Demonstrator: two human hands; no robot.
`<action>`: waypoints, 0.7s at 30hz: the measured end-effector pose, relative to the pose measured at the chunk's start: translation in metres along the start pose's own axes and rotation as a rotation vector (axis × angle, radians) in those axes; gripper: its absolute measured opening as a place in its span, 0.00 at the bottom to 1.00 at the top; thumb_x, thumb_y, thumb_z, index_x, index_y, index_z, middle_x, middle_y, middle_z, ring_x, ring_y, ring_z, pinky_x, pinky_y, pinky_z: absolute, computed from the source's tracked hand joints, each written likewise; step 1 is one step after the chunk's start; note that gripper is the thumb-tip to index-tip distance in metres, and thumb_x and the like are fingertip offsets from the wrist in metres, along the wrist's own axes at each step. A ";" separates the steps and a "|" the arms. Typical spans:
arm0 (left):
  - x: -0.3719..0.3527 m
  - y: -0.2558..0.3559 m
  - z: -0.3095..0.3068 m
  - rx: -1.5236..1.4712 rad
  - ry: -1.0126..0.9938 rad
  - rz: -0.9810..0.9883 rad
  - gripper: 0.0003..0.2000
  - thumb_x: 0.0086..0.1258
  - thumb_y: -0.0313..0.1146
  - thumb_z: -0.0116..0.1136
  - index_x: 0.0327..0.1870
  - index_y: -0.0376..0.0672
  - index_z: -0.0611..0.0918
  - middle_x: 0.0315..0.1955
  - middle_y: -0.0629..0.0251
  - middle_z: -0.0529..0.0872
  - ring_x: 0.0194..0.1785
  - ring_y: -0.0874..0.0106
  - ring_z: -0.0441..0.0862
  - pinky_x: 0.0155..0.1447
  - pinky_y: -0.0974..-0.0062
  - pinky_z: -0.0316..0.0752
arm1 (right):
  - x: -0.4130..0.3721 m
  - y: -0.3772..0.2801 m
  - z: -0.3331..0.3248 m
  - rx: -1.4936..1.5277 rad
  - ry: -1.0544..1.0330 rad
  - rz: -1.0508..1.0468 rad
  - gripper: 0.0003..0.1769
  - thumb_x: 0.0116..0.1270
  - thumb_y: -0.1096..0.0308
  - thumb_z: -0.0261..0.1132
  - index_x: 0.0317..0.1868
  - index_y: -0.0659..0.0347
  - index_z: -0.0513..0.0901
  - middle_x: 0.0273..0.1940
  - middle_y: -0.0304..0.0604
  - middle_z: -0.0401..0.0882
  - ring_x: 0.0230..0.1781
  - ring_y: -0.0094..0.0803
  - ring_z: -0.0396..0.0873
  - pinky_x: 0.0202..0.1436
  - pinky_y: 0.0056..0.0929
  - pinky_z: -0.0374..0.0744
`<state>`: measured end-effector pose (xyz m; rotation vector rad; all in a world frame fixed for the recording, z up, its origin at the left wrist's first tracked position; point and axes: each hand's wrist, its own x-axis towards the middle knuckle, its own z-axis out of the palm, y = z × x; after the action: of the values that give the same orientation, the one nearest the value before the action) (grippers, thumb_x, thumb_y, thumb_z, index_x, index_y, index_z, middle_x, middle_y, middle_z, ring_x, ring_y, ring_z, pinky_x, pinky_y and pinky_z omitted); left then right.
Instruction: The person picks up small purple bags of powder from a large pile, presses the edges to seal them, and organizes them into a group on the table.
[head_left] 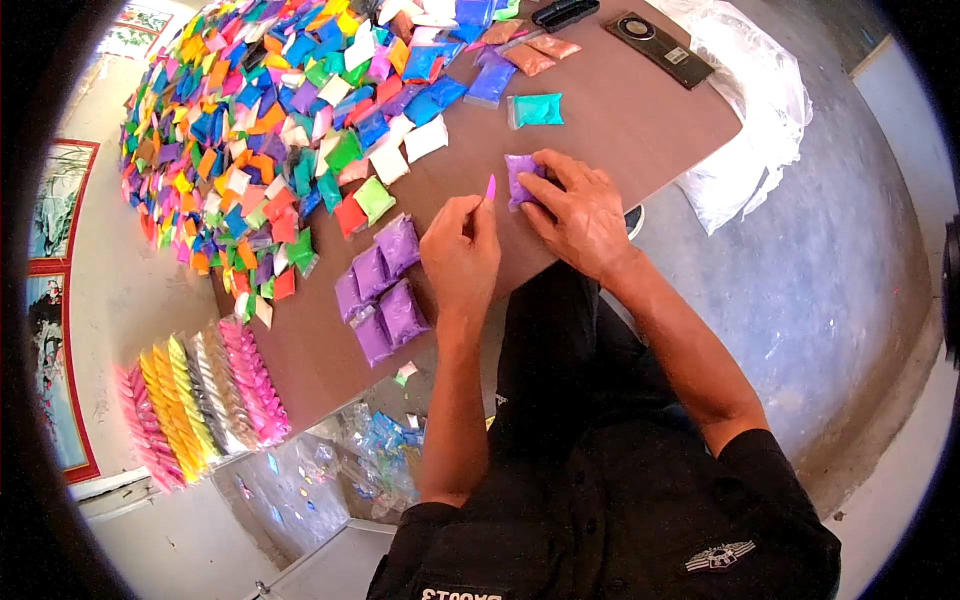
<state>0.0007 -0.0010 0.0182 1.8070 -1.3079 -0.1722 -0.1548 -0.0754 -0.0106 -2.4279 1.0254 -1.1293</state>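
Left hand [462, 245] pinches thin magenta piece [490, 188] left of squarish purple plastic packet [517, 176], which right hand [588, 212] grasps with its fingers: likely light, squashy, slick, best held by edges.

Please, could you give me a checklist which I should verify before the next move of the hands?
1. Right hand touches the single purple packet: ok.
2. Its grip is firm: cannot tell; the fingers cover part of the packet.
3. Left hand is free: not ok, a thin pink piece sticks out of its grip.
4. The five grouped purple packets lie on the table: ok.
5. Phone is away from both hands: ok.
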 end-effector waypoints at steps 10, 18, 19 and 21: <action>-0.033 0.012 0.009 0.030 -0.065 0.080 0.04 0.71 0.30 0.62 0.39 0.38 0.84 0.31 0.54 0.86 0.32 0.56 0.84 0.38 0.63 0.78 | -0.030 0.007 -0.021 0.252 0.004 -0.160 0.19 0.53 0.72 0.76 0.48 0.57 0.88 0.54 0.44 0.84 0.50 0.42 0.84 0.55 0.41 0.80; -0.005 -0.006 0.008 0.242 -0.085 0.176 0.02 0.69 0.25 0.61 0.37 0.37 0.84 0.29 0.54 0.84 0.32 0.57 0.83 0.38 0.65 0.76 | -0.031 0.008 -0.011 0.236 0.082 -0.158 0.18 0.51 0.68 0.79 0.44 0.55 0.89 0.49 0.39 0.86 0.48 0.38 0.85 0.51 0.39 0.79; -0.002 -0.007 0.005 0.242 -0.084 0.180 0.02 0.69 0.25 0.61 0.37 0.37 0.84 0.29 0.54 0.84 0.32 0.57 0.83 0.38 0.65 0.76 | -0.029 0.008 -0.012 0.236 0.086 -0.158 0.18 0.51 0.68 0.79 0.44 0.55 0.89 0.49 0.39 0.86 0.48 0.38 0.85 0.51 0.39 0.79; 0.003 -0.001 0.001 0.221 -0.072 0.179 0.02 0.69 0.25 0.62 0.36 0.37 0.83 0.29 0.54 0.84 0.32 0.57 0.83 0.37 0.63 0.76 | -0.031 0.008 -0.012 0.251 0.097 -0.150 0.17 0.51 0.68 0.79 0.44 0.55 0.89 0.48 0.38 0.86 0.47 0.37 0.85 0.51 0.38 0.79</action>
<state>0.0026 -0.0038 0.0179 1.8683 -1.5837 0.0061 -0.1810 -0.0589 -0.0239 -2.2989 0.6877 -1.3474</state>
